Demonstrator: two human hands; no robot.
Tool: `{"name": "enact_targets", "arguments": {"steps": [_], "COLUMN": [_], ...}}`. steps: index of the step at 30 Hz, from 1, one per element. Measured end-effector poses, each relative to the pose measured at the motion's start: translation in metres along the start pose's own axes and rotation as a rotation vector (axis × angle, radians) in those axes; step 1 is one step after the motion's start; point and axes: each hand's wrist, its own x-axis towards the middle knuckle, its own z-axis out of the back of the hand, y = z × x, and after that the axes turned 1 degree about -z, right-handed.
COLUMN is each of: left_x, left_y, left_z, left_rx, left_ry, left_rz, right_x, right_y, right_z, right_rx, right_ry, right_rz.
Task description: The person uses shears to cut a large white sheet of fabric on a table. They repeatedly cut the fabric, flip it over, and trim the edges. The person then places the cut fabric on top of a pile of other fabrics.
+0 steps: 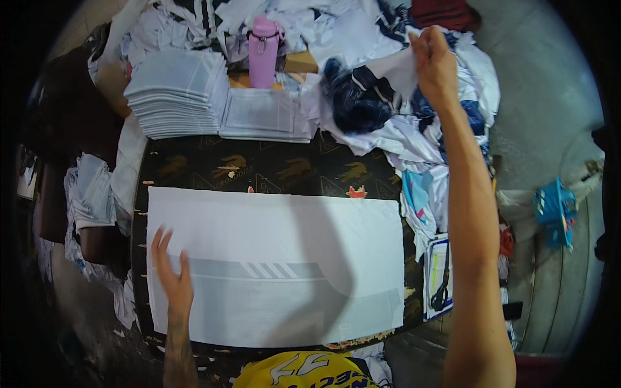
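A white cloth panel (226,223) with a grey band and slanted white stripes lies flat on the black table. Over its left part hovers my left hand (173,275), fingers spread and holding nothing; whether it touches the cloth I cannot tell. My right arm reaches far out to the heap at the upper right. There my right hand (435,68) pinches the upper corner of a white fabric piece (398,72) with dark trim, raised off the pile. Just left of that piece sits a dark navy bundle (362,107), somewhat blurred.
Behind the panel stand a tall stack of folded grey-white cloth (178,97) and a lower stack (262,116). A pink bottle (263,55) rises behind them. At the black table's (272,165) right edge lie scissors (441,291). A blue plastic basket (555,210) is farther right.
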Motion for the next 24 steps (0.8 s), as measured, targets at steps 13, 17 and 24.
{"name": "enact_targets", "arguments": {"steps": [13,17,24], "left_x": [0.109,0.041,-0.071], "left_y": [-0.445,-0.416,-0.365], "left_z": [0.199,0.256,0.260], "left_rx": [-0.980,-0.750,-0.292], "left_ry": [0.449,0.260,0.085], "left_rz": [-0.929,-0.977,-0.963], "right_x": [0.034,-0.022,-0.184], "right_y": [0.299,0.299,0.322], "right_z": [0.407,0.448,0.427], "right_rx": [0.123,0.741,1.071], "right_ry": [0.319,0.532,0.415], "right_rz": [-0.001,-0.039,0.019]}}
